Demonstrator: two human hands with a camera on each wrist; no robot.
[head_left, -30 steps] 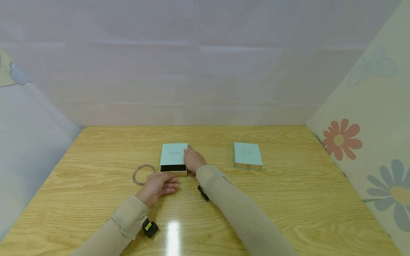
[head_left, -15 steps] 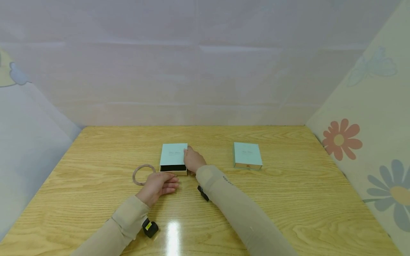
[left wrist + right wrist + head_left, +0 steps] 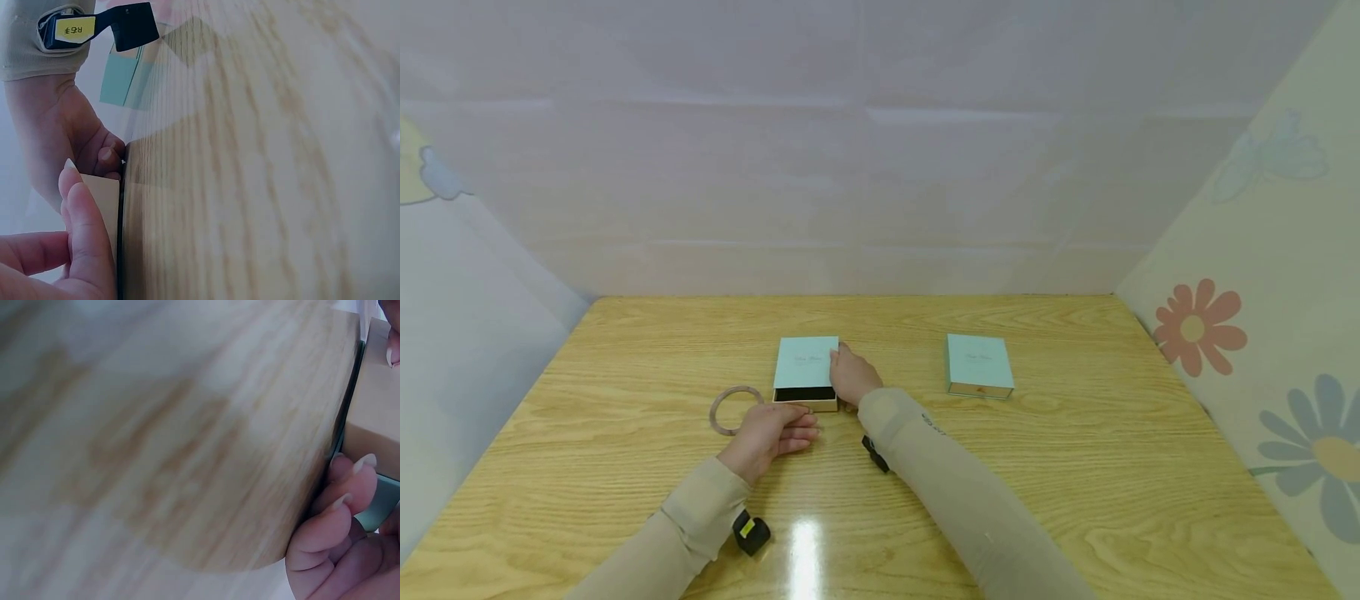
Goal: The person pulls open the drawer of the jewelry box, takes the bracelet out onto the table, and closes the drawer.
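Note:
A mint-green drawer box [image 3: 806,360] lies on the table with its cream drawer [image 3: 823,406] partly out toward me, showing a black inside. My left hand [image 3: 767,435] is at the drawer's front, thumb and forefinger pinching its front edge or pull; the exact grip is hidden. My right hand [image 3: 853,377] holds the box's right side, its thumb at the top edge. In the right wrist view, curled fingers [image 3: 331,528] lie low beside the box. A translucent pinkish-brown bangle [image 3: 715,412] lies flat left of the box, near my left hand.
A second mint-green box [image 3: 979,362], its drawer pushed in, sits farther right on the wood-grain table [image 3: 1120,467]. Pale cloth [image 3: 865,200] hangs behind the table, and a flower-printed sheet [image 3: 1285,333] borders its right side.

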